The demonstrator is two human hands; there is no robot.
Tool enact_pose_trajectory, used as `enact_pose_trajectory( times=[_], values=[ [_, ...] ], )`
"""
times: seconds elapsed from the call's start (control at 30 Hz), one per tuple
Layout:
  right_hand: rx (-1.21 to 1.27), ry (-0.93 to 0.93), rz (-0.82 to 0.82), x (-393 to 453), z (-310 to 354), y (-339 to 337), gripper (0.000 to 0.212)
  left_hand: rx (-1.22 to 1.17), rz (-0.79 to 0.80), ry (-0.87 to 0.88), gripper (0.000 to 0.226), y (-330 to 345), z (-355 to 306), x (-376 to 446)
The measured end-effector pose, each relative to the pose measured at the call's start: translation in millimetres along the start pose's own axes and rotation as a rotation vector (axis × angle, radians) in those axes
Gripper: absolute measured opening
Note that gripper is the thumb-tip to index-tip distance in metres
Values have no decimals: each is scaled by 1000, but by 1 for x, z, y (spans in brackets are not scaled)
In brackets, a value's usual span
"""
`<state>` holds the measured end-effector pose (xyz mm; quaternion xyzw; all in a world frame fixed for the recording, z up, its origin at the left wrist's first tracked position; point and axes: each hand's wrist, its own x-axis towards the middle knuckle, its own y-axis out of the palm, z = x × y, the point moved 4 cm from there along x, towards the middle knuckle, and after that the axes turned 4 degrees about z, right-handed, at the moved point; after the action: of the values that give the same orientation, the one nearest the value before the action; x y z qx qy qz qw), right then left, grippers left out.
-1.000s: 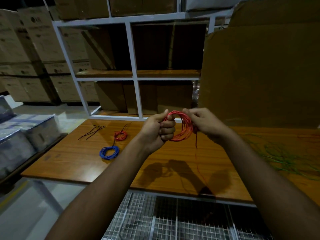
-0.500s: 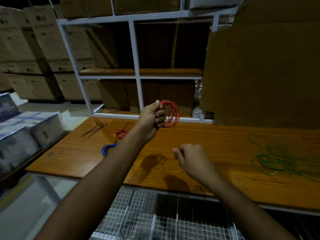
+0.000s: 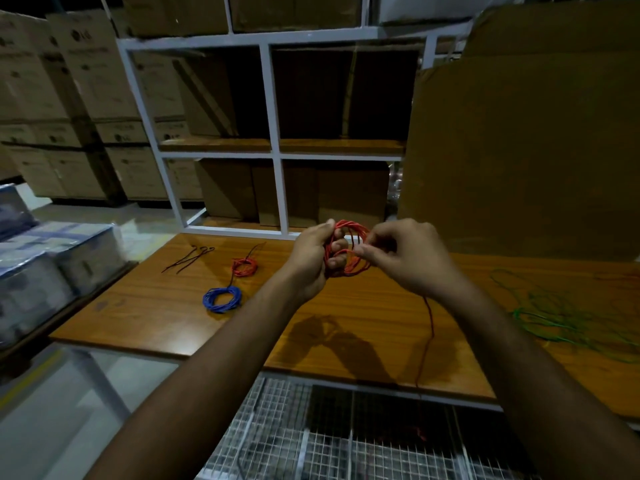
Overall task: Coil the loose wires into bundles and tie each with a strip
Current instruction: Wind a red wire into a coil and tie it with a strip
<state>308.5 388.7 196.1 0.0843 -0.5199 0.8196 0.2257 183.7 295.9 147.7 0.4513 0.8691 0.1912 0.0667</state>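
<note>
Just above the middle of the frame, the left hand [image 3: 313,261] grips a coil of red wire [image 3: 346,249], fingers curled through the loops and thumb on top, so the turns stay stacked while more wire goes on. The right hand [image 3: 412,258] sits just beside it, thumb and forefinger pinching a strand at the coil's near edge, apparently guiding it onto the ring. From under the right wrist the loose tail [image 3: 429,327] of the same wire hangs down past the front edge of the table [image 3: 346,317] toward the wire-mesh shelf [image 3: 311,438] below. By the look of it the winding is not finished, and no tie is visible on this coil.

Both hands are raised above the tabletop, which probably lets the tail feed freely without dragging.

Left of the hands, flat on the table, lie a small red bundle [image 3: 244,266] with a dark tail and, nearer the front edge, a blue bundle [image 3: 221,298]. They are close together and seem to be a set-aside pile; whether they are tied I cannot tell. Farther left and back lie a few thin dark strips [image 3: 188,258], likely the ties, within reach of the left arm.

At the right edge of the frame a tangle of green wire [image 3: 561,313] spreads loose on the table, apparently waiting its turn.
</note>
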Motion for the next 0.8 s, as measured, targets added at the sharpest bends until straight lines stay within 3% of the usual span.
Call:
enact_pose_trajectory(
  times=[0.07,0.1,0.2,0.3,0.4,0.5,0.6,0.7,0.8],
  values=[
    [80,-68,218,2,2,-4,20,-19,17,-5,32,-3,-1,-5],
    [86,-99,243,3,4,-8,26,-4,30,-11,31,-4,-1,-7],
    [36,-181,75,15,12,-18,28,30,104,-44,30,0,2,-15],
    [11,-239,-120,31,16,-23,10,7,163,-70,35,5,3,-24],
    [54,-134,-129,46,-1,-16,27,-123,203,-83,39,0,-6,-31],
    [439,70,125,44,-30,13,35,-197,235,-73,41,-11,-22,-35],
    [926,200,337,27,-57,48,24,-191,210,-45,40,-24,-31,-38],
    [1310,206,476,8,-59,79,29,-126,134,-13,39,-37,-33,-38],
    [1442,192,480,-10,-53,99,22,-74,64,14,38,-50,-38,-37]
  ],
)
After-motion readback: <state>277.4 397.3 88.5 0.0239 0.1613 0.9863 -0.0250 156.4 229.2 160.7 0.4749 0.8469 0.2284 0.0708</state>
